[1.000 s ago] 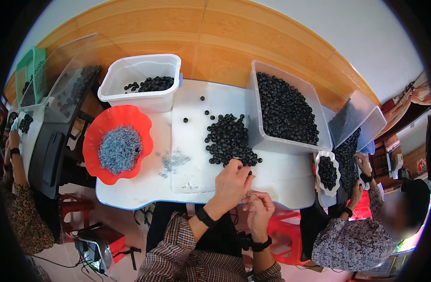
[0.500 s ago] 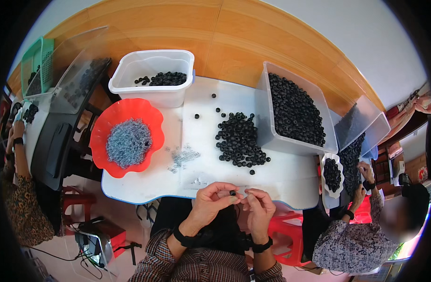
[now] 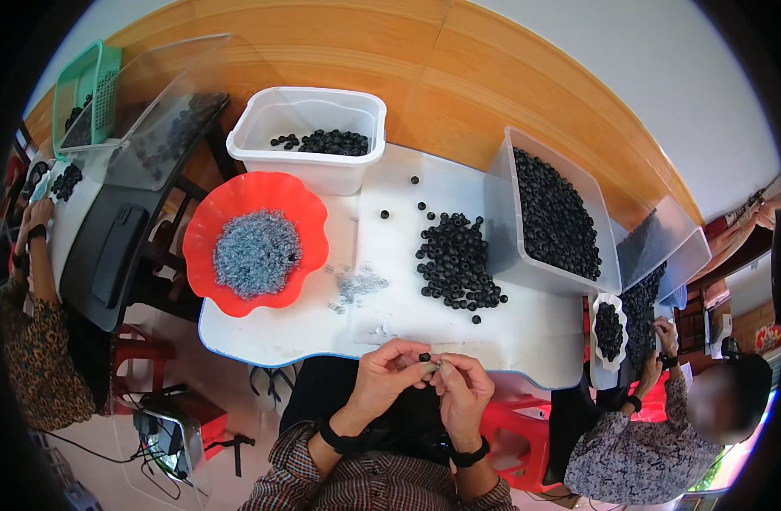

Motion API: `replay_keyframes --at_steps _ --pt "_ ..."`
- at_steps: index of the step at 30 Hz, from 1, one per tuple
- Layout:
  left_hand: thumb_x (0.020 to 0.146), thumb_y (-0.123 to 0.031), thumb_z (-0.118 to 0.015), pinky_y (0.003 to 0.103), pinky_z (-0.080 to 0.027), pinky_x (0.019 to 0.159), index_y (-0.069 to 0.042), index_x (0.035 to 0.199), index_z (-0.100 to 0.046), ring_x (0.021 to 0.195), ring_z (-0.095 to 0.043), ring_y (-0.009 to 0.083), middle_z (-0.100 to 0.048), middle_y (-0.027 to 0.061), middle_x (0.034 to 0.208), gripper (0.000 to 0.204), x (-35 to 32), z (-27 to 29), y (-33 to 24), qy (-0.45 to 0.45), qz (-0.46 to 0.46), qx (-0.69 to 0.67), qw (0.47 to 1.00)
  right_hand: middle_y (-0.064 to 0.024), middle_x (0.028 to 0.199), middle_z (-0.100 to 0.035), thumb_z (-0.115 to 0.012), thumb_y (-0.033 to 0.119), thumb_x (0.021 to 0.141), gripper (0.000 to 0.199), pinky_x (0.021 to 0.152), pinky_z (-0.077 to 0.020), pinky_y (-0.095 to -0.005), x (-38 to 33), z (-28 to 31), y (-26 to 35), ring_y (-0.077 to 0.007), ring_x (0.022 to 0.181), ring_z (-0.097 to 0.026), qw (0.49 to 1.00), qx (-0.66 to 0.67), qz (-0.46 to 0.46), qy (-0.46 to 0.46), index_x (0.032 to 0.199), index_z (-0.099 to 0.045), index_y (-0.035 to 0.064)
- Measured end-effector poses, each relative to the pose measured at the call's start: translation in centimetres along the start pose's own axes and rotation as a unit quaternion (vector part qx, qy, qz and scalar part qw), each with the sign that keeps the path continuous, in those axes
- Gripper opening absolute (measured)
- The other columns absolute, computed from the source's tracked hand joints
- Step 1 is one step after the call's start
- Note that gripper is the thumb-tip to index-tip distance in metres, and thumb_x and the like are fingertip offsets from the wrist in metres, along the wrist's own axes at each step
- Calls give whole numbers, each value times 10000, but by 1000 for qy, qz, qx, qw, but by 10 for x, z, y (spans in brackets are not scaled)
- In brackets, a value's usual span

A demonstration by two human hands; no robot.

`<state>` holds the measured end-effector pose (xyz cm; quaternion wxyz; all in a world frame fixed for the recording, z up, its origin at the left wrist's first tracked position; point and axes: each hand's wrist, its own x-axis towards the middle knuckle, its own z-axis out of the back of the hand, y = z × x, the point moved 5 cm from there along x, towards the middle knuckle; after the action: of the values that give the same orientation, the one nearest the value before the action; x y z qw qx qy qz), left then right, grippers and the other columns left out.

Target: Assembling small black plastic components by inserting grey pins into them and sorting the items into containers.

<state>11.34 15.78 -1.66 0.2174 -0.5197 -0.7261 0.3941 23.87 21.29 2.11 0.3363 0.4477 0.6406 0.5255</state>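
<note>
My left hand pinches a small round black piece between thumb and fingertips, just off the table's near edge. Close against it is my right hand, its thumb and forefinger pressed together at the piece's side; whatever they grip is too small to name. Beyond my hands lies a loose pile of holed black pieces on the white table. To the left, a red scalloped bowl holds a heap of tiny clear-bluish pieces.
A white tub partly filled with black pieces stands at the back. A translucent bin full of them is at the right, near a small white dish. Co-workers sit at both sides, the right one handling black pieces. A red stool stands below.
My hands have closed together, the right fingertips now meeting at the black piece. The surroundings have shifted rightward in the picture as the view turned slightly.
</note>
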Motion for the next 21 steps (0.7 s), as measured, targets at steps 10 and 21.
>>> replay_keyframes --at_steps 10,21 --pt "925 12 -617 236 -580 717 27 1181 -641 829 -671 133 -633 88 1024 258 -5 -9 -6 -3 -54 41 998 -106 895 -697 -564 -9 934 121 619 -475 -209 -3 8 -12 -71 633 -549 999 0 -28 -33 1018 -642 -47" --pt "969 -28 -564 235 -564 733 23 1241 -599 852 -656 123 -678 113 999 279 -4 0 10 -11 -5 -2 1000 -106 916 -712 -614 9 925 111 555 -445 -180 -2 2 -5 -80 658 -600 999 7 -27 -33 1015 -651 -43"
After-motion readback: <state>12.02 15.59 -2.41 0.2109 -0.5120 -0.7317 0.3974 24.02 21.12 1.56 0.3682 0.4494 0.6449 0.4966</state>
